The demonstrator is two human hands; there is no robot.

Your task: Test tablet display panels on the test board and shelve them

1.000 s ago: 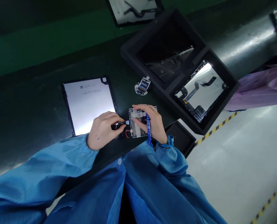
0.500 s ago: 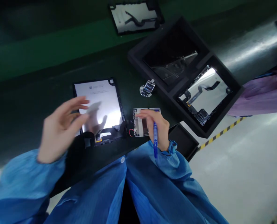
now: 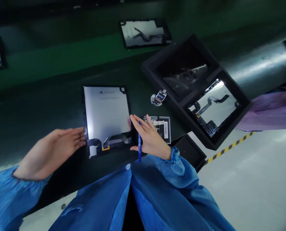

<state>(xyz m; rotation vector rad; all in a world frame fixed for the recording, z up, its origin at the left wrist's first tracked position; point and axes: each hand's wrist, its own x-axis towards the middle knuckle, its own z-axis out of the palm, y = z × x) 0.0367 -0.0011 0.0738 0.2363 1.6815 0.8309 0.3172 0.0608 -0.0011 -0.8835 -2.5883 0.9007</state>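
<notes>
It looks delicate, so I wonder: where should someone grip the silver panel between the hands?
The silver panel is probably best held by its left and right edges, coming from both sides: it lies flat, and ribbon cables cross its near end.

A wide black tray with two rectangular wells (image 3: 149, 69) sits askew on the dark, glossy surface (image 3: 46, 96); its upper well contains a glossy black panel (image 3: 179, 64), its lower well a silver-backed panel (image 3: 218, 110) bearing a grey ribbon cable. Adjacent: a small, shiny silver device with a rounded base (image 3: 158, 97). Right: a person's purple garment (image 3: 273, 110); below it, pale grey floor (image 3: 254, 179) with yellow-and-black striped tape (image 3: 223, 152).
</notes>
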